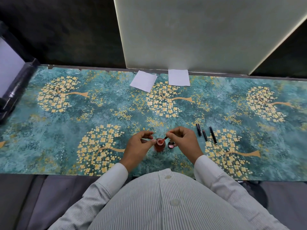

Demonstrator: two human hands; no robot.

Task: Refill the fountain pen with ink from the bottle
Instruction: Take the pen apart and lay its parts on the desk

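Observation:
An open ink bottle (159, 145) with reddish ink stands on the teal patterned table cover (66, 123), near the front edge. My left hand (140, 144) grips the bottle at its neck with thumb and fingers. My right hand (181, 140) pinches a thin pen part (164, 138), whose tip points down at the bottle's mouth. The bottle's cap (170, 144) lies upturned just right of the bottle, under my right hand. Three dark pen pieces lie to the right: a short cap piece (198, 129), a thin piece (205, 135) and a longer barrel (213, 135).
Two white paper sheets (143, 81) (179, 77) lie at the table's far edge, below a pale upright panel (199, 34). A black object (16, 87) borders the table's left end. My striped shirt fills the bottom of the view.

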